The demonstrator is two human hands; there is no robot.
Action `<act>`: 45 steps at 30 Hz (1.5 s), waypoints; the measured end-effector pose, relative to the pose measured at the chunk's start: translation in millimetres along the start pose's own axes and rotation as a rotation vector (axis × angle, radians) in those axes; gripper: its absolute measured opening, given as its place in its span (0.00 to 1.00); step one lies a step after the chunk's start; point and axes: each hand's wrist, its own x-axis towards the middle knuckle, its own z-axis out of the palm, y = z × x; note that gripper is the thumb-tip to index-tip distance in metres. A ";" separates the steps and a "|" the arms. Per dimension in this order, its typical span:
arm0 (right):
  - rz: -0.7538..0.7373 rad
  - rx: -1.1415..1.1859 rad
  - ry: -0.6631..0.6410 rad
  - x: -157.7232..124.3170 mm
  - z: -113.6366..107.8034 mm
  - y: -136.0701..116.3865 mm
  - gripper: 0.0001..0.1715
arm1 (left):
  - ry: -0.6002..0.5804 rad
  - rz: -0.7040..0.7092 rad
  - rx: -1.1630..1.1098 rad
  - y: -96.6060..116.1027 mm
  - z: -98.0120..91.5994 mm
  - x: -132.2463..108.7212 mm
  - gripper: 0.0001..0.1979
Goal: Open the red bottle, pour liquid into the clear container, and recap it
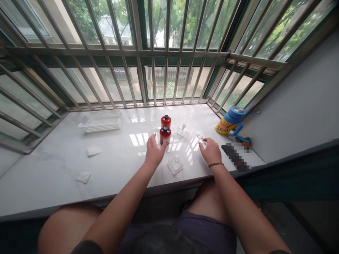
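Note:
Two red bottles with black caps stand one behind the other on the white sill: the front bottle point(164, 133) and the rear bottle point(166, 121). My left hand point(155, 150) is beside the front bottle, thumb and fingers apart, its thumb near or against the bottle's lower side. Farther right, my right hand point(212, 151) has thumb and fingertips close around a small clear or whitish piece point(203, 143), too small to name. A crumpled clear bit point(199, 134) lies just beyond it. Between the hands sit a clear square container point(175, 164) and another clear container point(182, 130).
A white perforated basket point(102, 121) is at the back left. Two white crumpled tissues point(93, 151) point(84, 177) lie on the left. At the right are a blue and yellow flask point(230, 120) and a dark, partly pixelated object point(230, 152). Metal bars point(165, 81) line the window.

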 end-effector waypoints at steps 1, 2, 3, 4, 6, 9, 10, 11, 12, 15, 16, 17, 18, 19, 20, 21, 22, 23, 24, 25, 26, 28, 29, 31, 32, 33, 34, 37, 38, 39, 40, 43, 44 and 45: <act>0.036 -0.026 0.000 9.0 2.2 6.3 0.19 | -0.006 0.044 -0.003 1.0 -1.5 -15.1 0.36; 0.069 -0.049 -0.005 16.4 5.1 11.3 0.21 | -0.029 0.092 -0.009 1.7 -1.4 -30.1 0.36; 0.098 -0.068 -0.012 22.3 8.3 15.1 0.22 | -0.065 0.133 -0.018 2.3 0.2 -44.4 0.37; 0.124 -0.083 -0.021 26.9 11.6 17.9 0.23 | -0.105 0.160 -0.025 2.7 3.4 -57.4 0.41; 0.171 -0.099 -0.034 33.3 17.0 21.3 0.22 | -0.186 0.176 -0.029 2.9 13.0 -77.2 0.50; 0.224 -0.087 -0.035 37.0 19.1 22.8 0.20 | -0.256 0.131 -0.016 1.4 28.7 -89.7 0.55; 0.232 -0.073 -0.030 36.5 17.9 22.6 0.19 | -0.264 0.110 -0.011 0.5 32.2 -90.2 0.52; 0.231 -0.054 -0.023 34.8 15.8 21.9 0.19 | -0.267 0.092 -0.008 -0.7 34.3 -89.6 0.48; 0.222 -0.030 -0.016 31.8 12.9 20.6 0.19 | -0.268 0.081 -0.008 -2.0 34.9 -88.5 0.44; 0.134 0.074 -0.019 13.5 0.7 11.3 0.19 | -0.286 0.081 -0.013 -6.9 29.1 -85.1 0.37; 0.088 0.114 -0.032 4.3 -4.4 5.8 0.19 | -0.294 0.085 -0.015 -8.7 25.6 -84.5 0.36; 0.038 0.152 -0.052 -5.9 -9.9 -1.0 0.19 | -0.299 0.085 -0.016 -10.4 22.1 -84.3 0.36; -0.017 0.191 -0.075 -16.9 -16.0 -9.2 0.18 | -0.302 0.083 -0.017 -11.9 18.9 -84.4 0.36; -0.068 0.229 -0.103 -28.2 -22.6 -18.6 0.18 | -0.302 0.078 -0.017 -13.1 16.3 -84.9 0.36; -0.122 0.276 -0.138 -39.1 -29.8 -28.9 0.18 | -0.302 0.074 -0.019 -14.0 14.5 -85.5 0.36; -0.179 0.358 -0.161 -49.1 -37.2 -39.8 0.17 | -0.301 0.069 -0.022 -14.6 13.4 -86.3 0.36; -0.225 0.415 -0.173 -57.9 -44.7 -50.9 0.16 | -0.300 0.066 -0.025 -15.0 13.0 -87.2 0.36; -0.267 0.444 -0.175 -65.1 -52.0 -61.8 0.14 | -0.297 0.066 -0.028 -15.2 13.1 -88.0 0.36; -0.318 0.449 -0.184 -70.6 -58.6 -71.9 0.13 | -0.293 0.067 -0.030 -15.4 13.6 -88.8 0.36; -0.371 0.436 -0.196 -74.5 -64.2 -80.9 0.12 | -0.289 0.068 -0.033 -15.6 14.1 -89.4 0.36; -0.422 0.414 -0.208 -76.9 -68.8 -88.7 0.12 | -0.287 0.070 -0.036 -15.8 14.7 -89.9 0.36; -0.503 0.358 -0.247 -78.5 -74.2 -99.9 0.13 | -0.287 0.075 -0.039 -16.2 15.3 -90.4 0.36; -0.528 0.330 -0.274 -78.3 -75.4 -103.8 0.13 | -0.287 0.078 -0.038 -16.4 15.5 -90.6 0.36; -0.553 0.281 -0.329 -76.9 -76.3 -109.2 0.14 | -0.282 0.085 -0.030 -16.7 15.8 -90.9 0.36; -0.560 0.261 -0.347 -76.0 -76.6 -111.3 0.14 | -0.279 0.088 -0.025 -16.8 16.1 -91.0 0.36; -0.566 0.243 -0.353 -75.1 -77.2 -113.3 0.14 | -0.275 0.091 -0.021 -17.0 16.4 -91.1 0.37; -0.570 0.230 -0.348 -74.1 -78.0 -115.3 0.15 | -0.273 0.093 -0.019 -17.3 16.8 -91.2 0.37; -0.576 0.209 -0.333 -71.2 -80.8 -120.8 0.16 | -0.270 0.103 -0.019 -18.6 18.0 -91.3 0.37; -0.578 0.204 -0.345 -70.4 -81.0 -122.5 0.16 | -0.271 0.109 -0.021 -19.2 18.3 -91.3 0.37; -0.579 0.198 -0.363 -69.8 -80.5 -124.0 0.16 | -0.273 0.113 -0.021 -19.8 18.6 -91.3 0.37; -0.580 0.191 -0.384 -69.4 -79.4 -125.4 0.15 | -0.274 0.116 -0.022 -20.4 18.8 -91.3 0.37; -0.591 0.176 -0.443 -69.8 -75.0 -129.3 0.15 | -0.271 0.124 -0.024 -21.3 18.9 -91.5 0.36; -0.596 0.175 -0.454 -70.3 -74.4 -130.5 0.15 | -0.270 0.127 -0.025 -21.3 18.8 -91.6 0.36; -0.601 0.174 -0.459 -70.8 -74.8 -131.7 0.15 | -0.269 0.128 -0.024 -21.1 18.6 -91.7 0.36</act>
